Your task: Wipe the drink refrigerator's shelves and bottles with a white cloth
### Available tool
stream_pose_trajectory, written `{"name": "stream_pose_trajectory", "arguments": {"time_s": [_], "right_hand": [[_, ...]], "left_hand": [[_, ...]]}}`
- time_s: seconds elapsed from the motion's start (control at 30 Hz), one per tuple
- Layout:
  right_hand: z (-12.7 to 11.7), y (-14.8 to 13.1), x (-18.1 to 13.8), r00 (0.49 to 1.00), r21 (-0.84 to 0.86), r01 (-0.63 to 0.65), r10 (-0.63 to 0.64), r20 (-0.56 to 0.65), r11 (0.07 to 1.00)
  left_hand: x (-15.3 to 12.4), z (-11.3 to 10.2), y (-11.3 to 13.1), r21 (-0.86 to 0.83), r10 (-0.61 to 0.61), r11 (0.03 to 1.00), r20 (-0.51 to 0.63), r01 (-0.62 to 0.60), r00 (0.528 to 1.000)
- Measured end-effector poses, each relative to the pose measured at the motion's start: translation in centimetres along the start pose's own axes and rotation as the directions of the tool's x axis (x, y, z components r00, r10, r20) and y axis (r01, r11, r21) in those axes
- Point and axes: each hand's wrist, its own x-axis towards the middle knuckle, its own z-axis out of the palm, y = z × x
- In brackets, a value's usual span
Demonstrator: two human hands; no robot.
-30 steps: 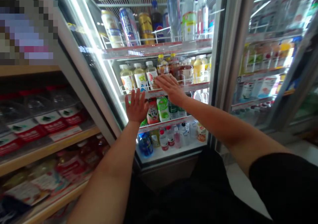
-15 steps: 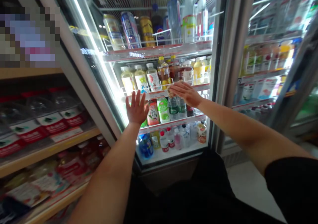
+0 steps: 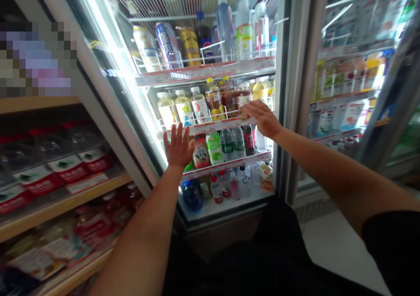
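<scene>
My left hand (image 3: 179,146) is raised with its fingers spread, palm toward the glass front of a lit drinks fridge (image 3: 210,123). Behind it are the lower shelves, near a red-labelled drink bottle (image 3: 201,153) and a green one (image 3: 215,148). Further right, my right hand (image 3: 263,118) has its fingers stretched out to the left, at the level of the middle shelf. A small brownish patch shows by its fingertips; I cannot tell if it is a thing or a reflection. Pale juice bottles (image 3: 183,107) stand on that shelf between the hands.
Tall cans (image 3: 168,45) and bottles line the top shelf, small bottles (image 3: 216,189) the bottom. A metal door frame (image 3: 297,90) divides this fridge from another at the right. On the left, a wooden-edged shelf (image 3: 65,202) holds red-labelled water bottles (image 3: 68,164).
My right hand has moved to the right across the fridge front, uncovering bottles behind it. My left hand stays nearly in place, and the view has shifted slightly.
</scene>
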Motion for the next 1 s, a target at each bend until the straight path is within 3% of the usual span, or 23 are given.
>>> {"name": "stream_pose_trajectory", "arguments": {"time_s": [0.1, 0.33, 0.53, 0.73, 0.9, 1.0], "right_hand": [[-0.7, 1.3, 0.6, 0.977, -0.018, -0.140, 0.135, -0.166, 0.990], [-1.5, 1.1, 0.5, 0.998, 0.020, -0.005, 0.006, -0.066, 1.000], [-1.9, 1.7, 2.4, 0.947, 0.002, -0.195, 0.189, -0.259, 0.981], [-0.9, -0.8, 1.8, 0.993, 0.020, -0.021, 0.023, -0.115, 1.000], [-0.6, -0.8, 5.8, 0.969, 0.034, -0.109, 0.114, -0.218, 0.993], [0.7, -2.8, 6.1, 0.978, 0.063, -0.070, 0.081, -0.191, 0.996]], "left_hand": [[0.0, 0.0, 0.0, -0.017, -0.016, 1.000, 0.016, 0.016, 1.000], [0.0, 0.0, 0.0, -0.002, -0.011, 1.000, 0.011, 0.011, 1.000], [-0.1, 0.2, 0.0, -0.007, -0.007, 1.000, -0.020, 0.007, 1.000], [-0.1, 0.1, 0.1, 0.001, -0.007, 1.000, -0.008, 0.007, 1.000], [-0.1, 0.1, 0.1, 0.011, -0.008, 1.000, -0.020, 0.009, 1.000], [-0.2, 0.3, 0.0, 0.020, -0.004, 1.000, -0.016, 0.005, 1.000]]}}
